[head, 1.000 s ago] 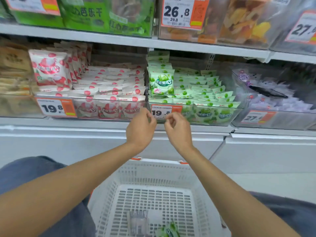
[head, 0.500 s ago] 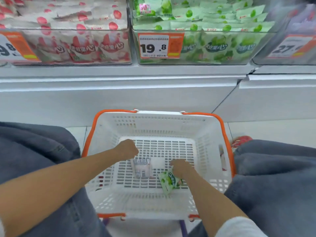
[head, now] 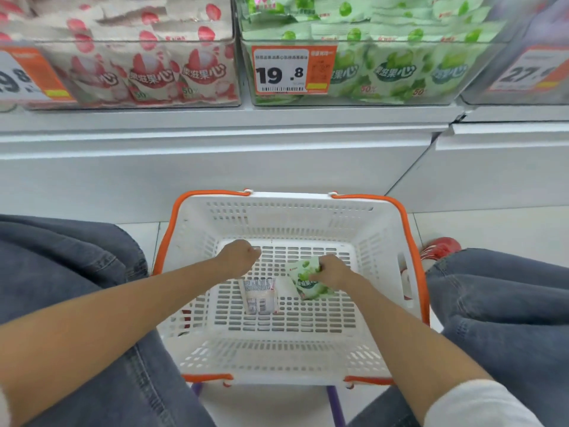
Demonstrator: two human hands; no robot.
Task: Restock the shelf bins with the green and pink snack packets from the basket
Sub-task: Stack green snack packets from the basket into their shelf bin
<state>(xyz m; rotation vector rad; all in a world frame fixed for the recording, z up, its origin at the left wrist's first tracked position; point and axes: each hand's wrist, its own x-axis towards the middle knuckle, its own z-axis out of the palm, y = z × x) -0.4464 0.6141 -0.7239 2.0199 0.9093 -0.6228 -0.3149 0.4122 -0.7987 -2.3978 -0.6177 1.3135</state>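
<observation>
Right hand (head: 331,274) pinches the green packet (head: 304,283) right of the basket (head: 289,200) floor's centre, likely to lift it to the green bin (head: 415,42). Left hand (head: 240,257) hovers clenched, seemingly empty, beside 1 face-down packet (head: 260,295).

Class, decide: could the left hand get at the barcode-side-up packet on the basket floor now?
Probably yes. The left hand is inside the basket, close beside the barcode-side-up packet, which lies uncovered; the right hand grips only the green packet.
</observation>
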